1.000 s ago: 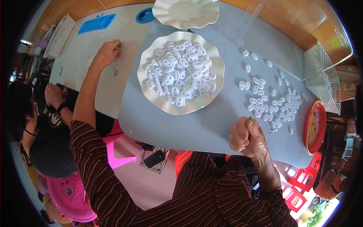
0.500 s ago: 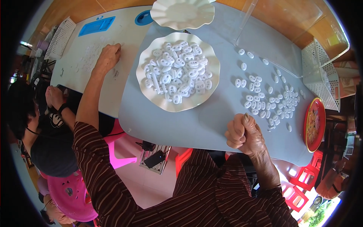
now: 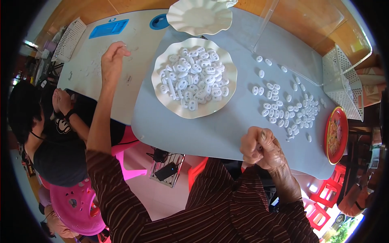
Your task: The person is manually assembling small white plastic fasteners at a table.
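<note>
My left hand (image 3: 114,60) is over the white table (image 3: 121,95) on the left, near a scatter of tiny pale bits (image 3: 95,65). Its fingers are bent together; whatever they may hold is too small to make out. Close to the front edge of the grey table, my right hand (image 3: 263,149) is closed in a fist, thumb on top, its contents hidden. Between and beyond the hands, a cream scalloped plate (image 3: 162,101) carries a heap of white oval plastic pieces with two holes (image 3: 194,77). Many similar loose pieces (image 3: 300,111) lie to the right.
An empty scalloped plate (image 3: 198,18) stands behind the full one. Blue trays (image 3: 108,28) lie at far left. A clear plastic box (image 3: 300,44), a white perforated basket (image 3: 342,81) and a red round tray (image 3: 336,135) line the right side. A person (image 3: 52,137) sits at left.
My left hand has lifted from the white table's surface and turned, its fingers now higher in the view. My right hand stays near the same spot, still closed. The whole view has shifted slightly.
</note>
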`<act>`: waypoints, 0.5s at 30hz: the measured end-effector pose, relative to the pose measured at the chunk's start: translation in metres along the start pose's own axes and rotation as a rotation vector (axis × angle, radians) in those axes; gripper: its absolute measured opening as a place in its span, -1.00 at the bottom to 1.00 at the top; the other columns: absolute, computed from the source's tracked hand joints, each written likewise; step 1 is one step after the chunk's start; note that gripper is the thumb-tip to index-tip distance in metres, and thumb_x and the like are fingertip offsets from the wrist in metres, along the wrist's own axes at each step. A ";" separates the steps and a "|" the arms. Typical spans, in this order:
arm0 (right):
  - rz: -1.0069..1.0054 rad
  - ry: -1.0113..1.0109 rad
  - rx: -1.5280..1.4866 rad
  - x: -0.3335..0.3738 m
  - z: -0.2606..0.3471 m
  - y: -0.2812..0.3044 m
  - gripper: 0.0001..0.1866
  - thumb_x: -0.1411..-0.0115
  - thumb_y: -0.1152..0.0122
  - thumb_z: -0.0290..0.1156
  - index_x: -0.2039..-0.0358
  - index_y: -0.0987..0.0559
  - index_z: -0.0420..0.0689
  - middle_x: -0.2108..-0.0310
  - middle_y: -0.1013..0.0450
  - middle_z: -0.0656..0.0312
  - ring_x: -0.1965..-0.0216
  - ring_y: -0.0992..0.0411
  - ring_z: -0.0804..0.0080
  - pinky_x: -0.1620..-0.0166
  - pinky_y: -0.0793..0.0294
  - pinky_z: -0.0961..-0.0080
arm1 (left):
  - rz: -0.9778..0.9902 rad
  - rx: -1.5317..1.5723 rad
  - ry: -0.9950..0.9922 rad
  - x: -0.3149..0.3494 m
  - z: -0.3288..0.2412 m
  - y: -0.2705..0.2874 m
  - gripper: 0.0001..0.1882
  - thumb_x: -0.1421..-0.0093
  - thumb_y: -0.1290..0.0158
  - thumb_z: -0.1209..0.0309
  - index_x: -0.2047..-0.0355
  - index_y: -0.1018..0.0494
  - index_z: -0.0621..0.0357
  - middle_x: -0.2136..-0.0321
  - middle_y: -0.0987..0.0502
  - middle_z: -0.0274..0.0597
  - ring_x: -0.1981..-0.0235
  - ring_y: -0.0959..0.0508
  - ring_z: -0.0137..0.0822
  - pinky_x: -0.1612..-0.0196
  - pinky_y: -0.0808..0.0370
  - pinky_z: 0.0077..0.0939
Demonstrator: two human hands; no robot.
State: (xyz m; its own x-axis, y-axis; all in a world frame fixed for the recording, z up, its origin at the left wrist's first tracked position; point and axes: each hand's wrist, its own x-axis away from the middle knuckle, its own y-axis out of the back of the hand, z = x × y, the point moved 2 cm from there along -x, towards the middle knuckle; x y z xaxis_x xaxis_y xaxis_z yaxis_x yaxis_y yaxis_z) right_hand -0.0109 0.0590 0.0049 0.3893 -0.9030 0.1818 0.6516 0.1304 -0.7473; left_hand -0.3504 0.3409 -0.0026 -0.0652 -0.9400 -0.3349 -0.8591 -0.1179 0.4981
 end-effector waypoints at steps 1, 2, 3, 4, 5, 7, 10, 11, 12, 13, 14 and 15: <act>0.005 -0.021 0.024 0.000 -0.001 -0.002 -0.50 -0.31 0.16 -0.02 0.48 -0.44 -0.24 0.70 -0.18 0.32 0.67 -0.04 0.67 0.68 0.02 0.69 | 0.018 0.078 -0.050 0.015 -0.030 -0.009 -0.82 -0.22 0.12 0.47 0.23 -0.44 0.21 0.55 -0.49 -0.29 0.40 -0.44 -0.52 0.25 -0.35 -0.66; 0.054 -0.034 0.047 0.001 -0.003 0.000 -0.47 -0.30 0.19 0.04 0.35 -0.46 -0.25 0.61 -0.27 0.29 0.65 -0.09 0.67 0.66 -0.01 0.70 | 0.078 0.108 -0.057 0.036 -0.071 -0.023 -0.82 -0.22 0.13 0.47 0.24 -0.44 0.22 0.53 -0.49 -0.29 0.40 -0.43 -0.53 0.26 -0.35 -0.68; 0.057 -0.037 0.047 0.000 -0.007 -0.005 -0.47 -0.30 0.19 0.04 0.35 -0.46 -0.25 0.61 -0.27 0.29 0.65 -0.09 0.67 0.66 -0.01 0.70 | 0.135 0.134 -0.059 0.062 -0.111 -0.033 -0.81 -0.22 0.13 0.47 0.24 -0.44 0.23 0.51 -0.49 -0.29 0.41 -0.43 -0.54 0.27 -0.34 -0.70; -0.021 -0.045 -0.008 -0.002 -0.010 -0.011 -0.44 -0.30 0.22 0.08 0.29 -0.45 -0.24 0.56 -0.29 0.27 0.64 -0.09 0.67 0.65 -0.02 0.72 | 0.269 0.135 -0.094 0.084 -0.140 -0.043 -0.82 -0.20 0.11 0.47 0.23 -0.43 0.22 0.45 -0.49 -0.23 0.44 -0.44 -0.52 0.27 -0.36 -0.67; -0.088 -0.060 -0.067 -0.002 -0.014 -0.016 -0.40 -0.29 0.26 0.12 0.23 -0.44 -0.24 0.50 -0.31 0.26 0.64 -0.10 0.67 0.65 -0.03 0.73 | 0.362 0.255 -0.284 0.105 -0.161 -0.053 -0.80 -0.16 0.10 0.50 0.23 -0.40 0.35 0.44 -0.46 -0.18 0.37 -0.46 -0.37 0.20 -0.38 -0.57; -0.087 -0.121 -0.025 -0.004 -0.020 -0.017 -0.30 -0.26 0.33 0.22 0.09 -0.39 -0.23 0.43 -0.31 0.25 0.56 -0.14 0.60 0.55 -0.13 0.70 | 0.430 0.073 -0.768 0.136 -0.195 -0.070 -0.82 -0.09 0.05 0.54 0.28 -0.43 0.33 0.40 -0.44 -0.13 0.22 -0.43 -0.21 0.23 -0.39 -0.43; -0.367 -0.181 -0.174 -0.010 -0.019 -0.048 -0.20 -0.21 0.37 0.31 -0.03 -0.34 -0.22 0.12 -0.35 0.18 0.08 -0.30 0.37 0.00 -0.32 0.34 | 0.560 -0.053 -0.925 0.180 -0.211 -0.090 -0.79 -0.01 -0.04 0.51 0.30 -0.44 0.29 0.35 -0.42 -0.13 0.14 -0.39 -0.17 0.22 -0.39 -0.30; -0.366 -0.177 -0.171 -0.008 -0.020 -0.042 -0.20 -0.21 0.37 0.31 -0.03 -0.34 -0.22 0.12 -0.35 0.18 0.08 -0.30 0.37 0.00 -0.32 0.34 | 0.663 -0.112 -0.959 0.190 -0.210 -0.096 -0.76 0.04 -0.08 0.49 0.31 -0.45 0.26 0.33 -0.41 -0.14 0.11 -0.37 -0.17 0.22 -0.39 -0.24; -0.307 -0.167 -0.181 -0.006 -0.025 -0.032 -0.21 -0.22 0.36 0.29 -0.06 -0.32 -0.21 0.04 -0.31 0.16 0.00 -0.28 0.34 -0.07 -0.28 0.31 | 0.661 -0.113 -0.963 0.196 -0.208 -0.098 -0.76 0.04 -0.08 0.49 0.31 -0.45 0.26 0.33 -0.41 -0.14 0.11 -0.37 -0.17 0.22 -0.39 -0.24; -0.251 -0.159 -0.192 -0.007 -0.024 -0.031 -0.23 -0.24 0.36 0.26 -0.09 -0.30 -0.21 -0.05 -0.27 0.13 -0.08 -0.25 0.32 -0.15 -0.24 0.27 | 0.656 -0.106 -0.936 0.198 -0.207 -0.099 -0.75 0.06 -0.09 0.48 0.31 -0.44 0.25 0.34 -0.41 -0.15 0.13 -0.37 -0.15 0.19 -0.38 -0.21; -0.252 -0.158 -0.192 -0.008 -0.024 -0.033 -0.23 -0.24 0.36 0.26 -0.09 -0.30 -0.21 -0.05 -0.27 0.13 -0.08 -0.25 0.32 -0.15 -0.24 0.27 | 0.651 -0.099 -0.907 0.199 -0.205 -0.101 -0.74 0.07 -0.10 0.47 0.31 -0.44 0.23 0.35 -0.41 -0.17 0.14 -0.37 -0.12 0.17 -0.36 -0.19; -0.352 -0.153 -0.164 -0.009 -0.023 -0.038 -0.32 -0.26 0.34 0.21 0.01 -0.35 -0.18 0.09 -0.32 0.17 0.08 -0.31 0.38 0.02 -0.33 0.36 | 0.653 -0.098 -0.908 0.199 -0.204 -0.099 -0.74 0.07 -0.10 0.47 0.31 -0.44 0.23 0.35 -0.41 -0.17 0.14 -0.37 -0.12 0.17 -0.36 -0.19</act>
State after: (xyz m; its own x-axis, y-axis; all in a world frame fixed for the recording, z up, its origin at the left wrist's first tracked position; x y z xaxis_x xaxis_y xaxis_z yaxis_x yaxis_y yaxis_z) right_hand -0.0537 0.0530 0.0171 0.2617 -0.8077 0.5284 0.6548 -0.2536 -0.7120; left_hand -0.1745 0.0998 0.0446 -0.8686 -0.2535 -0.4258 -0.4840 0.2495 0.8388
